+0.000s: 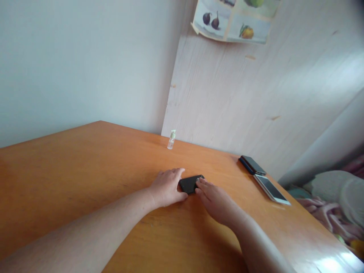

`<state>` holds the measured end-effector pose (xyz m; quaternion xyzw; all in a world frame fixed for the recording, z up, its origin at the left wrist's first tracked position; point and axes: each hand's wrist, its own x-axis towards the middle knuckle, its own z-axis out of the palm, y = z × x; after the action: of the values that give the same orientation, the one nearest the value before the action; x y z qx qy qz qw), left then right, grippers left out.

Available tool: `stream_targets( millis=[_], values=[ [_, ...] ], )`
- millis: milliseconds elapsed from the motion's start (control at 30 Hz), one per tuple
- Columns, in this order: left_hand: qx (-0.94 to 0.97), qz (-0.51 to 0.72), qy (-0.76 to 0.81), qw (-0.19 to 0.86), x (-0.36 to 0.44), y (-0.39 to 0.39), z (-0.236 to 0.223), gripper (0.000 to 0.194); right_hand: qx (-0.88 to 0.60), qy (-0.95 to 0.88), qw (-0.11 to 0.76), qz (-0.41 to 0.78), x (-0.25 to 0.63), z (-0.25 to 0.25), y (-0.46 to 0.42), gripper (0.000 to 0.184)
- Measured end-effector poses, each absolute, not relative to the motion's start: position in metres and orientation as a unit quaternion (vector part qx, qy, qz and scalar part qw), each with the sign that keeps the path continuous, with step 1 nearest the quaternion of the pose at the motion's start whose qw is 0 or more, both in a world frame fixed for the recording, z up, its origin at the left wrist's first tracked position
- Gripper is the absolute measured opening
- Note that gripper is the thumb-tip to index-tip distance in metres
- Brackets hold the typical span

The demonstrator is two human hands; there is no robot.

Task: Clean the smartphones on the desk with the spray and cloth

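Observation:
A black smartphone lies flat on the brown wooden table, between my two hands. My left hand is curved around its left end, with the thumb at the near edge and the fingers by the far edge. From the right, my right hand reaches over the phone's other end. Its fingers are stretched out close together, and the tips rest on the dark surface. A small pale spot shows at those fingertips; I cannot make out what it is. The right palm's underside is hidden.
A small clear pump bottle stands near the table's back edge. By the right edge lie a white-framed tablet and a dark, flat stack. Walls rise behind the table. Pink cloth lies beyond its right edge.

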<state>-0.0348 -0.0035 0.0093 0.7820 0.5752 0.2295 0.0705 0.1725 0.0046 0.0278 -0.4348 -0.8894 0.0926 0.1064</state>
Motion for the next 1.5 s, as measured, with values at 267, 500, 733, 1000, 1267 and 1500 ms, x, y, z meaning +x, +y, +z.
stream_targets(
  millis=[267, 500, 733, 1000, 1267, 1500],
  values=[
    [0.778, 0.230, 0.580, 0.072, -0.034, -0.004, 0.009, 0.076, -0.413, -0.897, 0.114, 0.109, 0.171, 0.028, 0.004, 0.050],
    [0.771, 0.234, 0.587, 0.076, -0.033, -0.004, 0.008, 0.079, -0.381, -0.907, 0.140, 0.111, 0.168, 0.024, 0.006, 0.047],
    [0.766, 0.235, 0.592, 0.086, -0.033, -0.004, 0.009, 0.077, -0.363, -0.909, 0.151, 0.135, 0.158, 0.015, 0.017, 0.047],
    [0.761, 0.237, 0.598, 0.081, -0.031, -0.004, 0.008, 0.082, -0.417, -0.894, 0.140, 0.086, 0.162, 0.010, 0.029, 0.050],
    [0.763, 0.236, 0.596, 0.089, -0.032, -0.003, 0.007, 0.085, -0.429, -0.889, 0.141, 0.081, 0.160, 0.005, 0.040, 0.048],
    [0.764, 0.237, 0.594, 0.091, -0.031, -0.004, 0.009, 0.084, -0.419, -0.894, 0.137, 0.080, 0.167, 0.010, 0.026, 0.048]
  ],
)
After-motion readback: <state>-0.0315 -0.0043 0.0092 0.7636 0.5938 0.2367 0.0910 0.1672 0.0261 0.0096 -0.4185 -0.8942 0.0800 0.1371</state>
